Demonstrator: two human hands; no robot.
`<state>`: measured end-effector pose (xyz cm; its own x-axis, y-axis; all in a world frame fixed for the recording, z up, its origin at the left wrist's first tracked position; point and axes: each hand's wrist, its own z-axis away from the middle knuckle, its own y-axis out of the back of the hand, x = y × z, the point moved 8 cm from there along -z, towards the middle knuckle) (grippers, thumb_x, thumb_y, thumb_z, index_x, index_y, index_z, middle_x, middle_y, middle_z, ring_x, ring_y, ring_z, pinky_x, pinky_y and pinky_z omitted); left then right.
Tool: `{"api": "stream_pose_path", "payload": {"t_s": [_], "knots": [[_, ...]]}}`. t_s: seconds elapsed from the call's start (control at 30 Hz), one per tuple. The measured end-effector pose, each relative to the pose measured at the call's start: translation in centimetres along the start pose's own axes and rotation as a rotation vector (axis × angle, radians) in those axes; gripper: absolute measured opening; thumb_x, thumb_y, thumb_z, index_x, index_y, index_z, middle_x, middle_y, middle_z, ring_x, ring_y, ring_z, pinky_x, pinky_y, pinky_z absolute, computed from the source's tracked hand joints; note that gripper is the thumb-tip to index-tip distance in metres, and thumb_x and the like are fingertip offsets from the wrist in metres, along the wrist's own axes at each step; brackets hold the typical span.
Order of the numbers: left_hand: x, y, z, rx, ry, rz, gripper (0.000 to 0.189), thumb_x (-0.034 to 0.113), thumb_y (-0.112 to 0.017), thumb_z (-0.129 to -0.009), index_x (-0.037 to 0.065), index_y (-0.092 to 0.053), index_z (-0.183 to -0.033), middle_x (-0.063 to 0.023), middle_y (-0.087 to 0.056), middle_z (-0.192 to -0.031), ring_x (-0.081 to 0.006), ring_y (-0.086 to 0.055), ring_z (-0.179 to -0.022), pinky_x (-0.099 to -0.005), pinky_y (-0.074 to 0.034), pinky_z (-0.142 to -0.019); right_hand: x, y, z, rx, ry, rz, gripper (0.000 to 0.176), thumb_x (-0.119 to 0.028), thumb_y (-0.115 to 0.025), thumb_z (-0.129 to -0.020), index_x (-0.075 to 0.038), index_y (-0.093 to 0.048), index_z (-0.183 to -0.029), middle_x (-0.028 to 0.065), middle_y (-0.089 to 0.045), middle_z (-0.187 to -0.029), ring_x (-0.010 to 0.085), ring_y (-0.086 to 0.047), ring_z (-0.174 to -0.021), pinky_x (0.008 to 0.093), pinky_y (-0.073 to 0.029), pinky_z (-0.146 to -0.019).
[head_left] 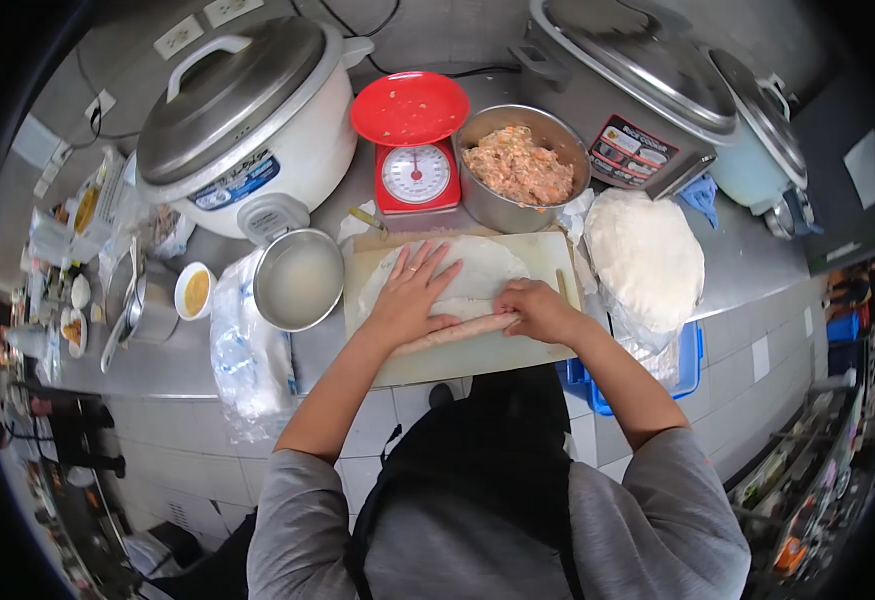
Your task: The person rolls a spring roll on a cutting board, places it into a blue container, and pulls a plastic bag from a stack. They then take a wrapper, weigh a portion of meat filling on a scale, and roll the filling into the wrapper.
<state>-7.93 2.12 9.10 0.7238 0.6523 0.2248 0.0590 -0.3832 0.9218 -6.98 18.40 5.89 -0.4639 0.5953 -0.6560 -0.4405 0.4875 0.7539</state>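
A round, thin white wrapper (493,262) lies on the pale cutting board (428,370). Along its near side runs a long roll of filling (470,329), partly wrapped. My left hand (416,295) lies flat on the wrapper with fingers spread, its thumb at the left part of the roll. At the roll's right end, my right hand (535,308) has its fingers closed around the end. Behind the board stands a steel pot (570,133) of pinkish minced filling (520,166). A stack of round wrappers (646,258) sits to the right of the board.
A red scale (418,175) stands behind the board, between large rice cookers (248,120) (638,90). Left are a steel bowl of cloudy liquid (300,280), a plastic-wrapped bundle (250,340) and a small white cup (195,291). A blue crate (696,362) sits below the counter's right side.
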Motion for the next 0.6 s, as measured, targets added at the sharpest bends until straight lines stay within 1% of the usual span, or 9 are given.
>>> {"api": "stream_pose_path", "payload": {"t_s": [0.1,0.2,0.3,0.4,0.47,0.5,0.6], "knots": [[1.4,-0.1,0.4,-0.063,0.165,0.158,0.053,0.034,-0.077,-0.071,0.009,-0.058,-0.113,-0.0145,-0.057,-0.117,-0.0331,-0.052,-0.114,-0.0443,-0.041,-0.098,-3.1,0.0,-1.5,0.040,0.109,0.221,0.036,-0.017,-0.084,-0.058,-0.009,-0.061,-0.085,0.0073,-0.058,-0.089,0.0303,-0.058,-0.090,0.0409,-0.047,-0.078],[1.5,-3.3,2.3,-0.274,0.393,0.470,0.036,0.025,-0.079,-0.066,0.008,-0.060,-0.091,-0.0110,-0.060,-0.097,-0.0321,-0.058,-0.095,-0.0422,-0.047,-0.083,-4.0,-2.8,-3.3,-0.027,0.077,0.066,0.036,-0.019,-0.083,-0.059,-0.009,-0.060,-0.084,0.0069,-0.058,-0.087,0.0299,-0.059,-0.091,0.0415,-0.045,-0.080],[-0.2,-2.6,4.8,-0.271,0.479,0.439,0.033,0.020,-0.081,-0.064,0.008,-0.061,-0.086,-0.0106,-0.060,-0.095,-0.0313,-0.058,-0.095,-0.0405,-0.047,-0.081,-2.4,-3.1,-3.0,-0.084,0.006,0.131,0.035,-0.022,-0.083,-0.061,-0.010,-0.059,-0.083,0.0062,-0.059,-0.087,0.0291,-0.059,-0.092,0.0407,-0.045,-0.080],[-1.3,-0.5,7.7,-0.123,0.481,0.406,0.032,0.018,-0.081,-0.064,0.007,-0.058,-0.084,-0.0084,-0.060,-0.084,-0.0282,-0.061,-0.082,-0.0380,-0.049,-0.073,-0.8,-0.9,-1.0,-0.102,-0.132,0.202,0.033,-0.022,-0.082,-0.063,-0.010,-0.059,-0.081,0.0058,-0.060,-0.087,0.0282,-0.059,-0.090,0.0396,-0.045,-0.078],[-1.8,-0.3,8.4,-0.122,0.473,0.429,0.032,0.018,-0.081,-0.065,0.007,-0.059,-0.085,-0.0090,-0.061,-0.084,-0.0270,-0.061,-0.081,-0.0376,-0.049,-0.071,-0.2,-0.4,-0.7,-0.112,-0.136,0.174,0.032,-0.023,-0.082,-0.063,-0.010,-0.060,-0.082,0.0055,-0.061,-0.087,0.0270,-0.059,-0.090,0.0394,-0.045,-0.078],[-1.8,-0.2,8.5,-0.125,0.469,0.441,0.033,0.018,-0.081,-0.065,0.006,-0.059,-0.086,-0.0092,-0.061,-0.084,-0.0264,-0.062,-0.080,-0.0374,-0.049,-0.070,0.0,-0.4,-0.5,-0.116,-0.140,0.156,0.031,-0.023,-0.082,-0.064,-0.010,-0.060,-0.082,0.0054,-0.062,-0.086,0.0263,-0.059,-0.090,0.0393,-0.045,-0.077],[-3.2,-0.4,8.3,-0.297,0.619,0.615,0.033,0.018,-0.081,-0.067,0.006,-0.061,-0.089,-0.0096,-0.063,-0.086,-0.0248,-0.062,-0.081,-0.0362,-0.050,-0.070,1.3,0.0,-1.0,-0.226,-0.283,-0.010,0.032,-0.024,-0.082,-0.064,-0.010,-0.063,-0.085,0.0053,-0.064,-0.087,0.0259,-0.060,-0.091,0.0400,-0.045,-0.081]]}}
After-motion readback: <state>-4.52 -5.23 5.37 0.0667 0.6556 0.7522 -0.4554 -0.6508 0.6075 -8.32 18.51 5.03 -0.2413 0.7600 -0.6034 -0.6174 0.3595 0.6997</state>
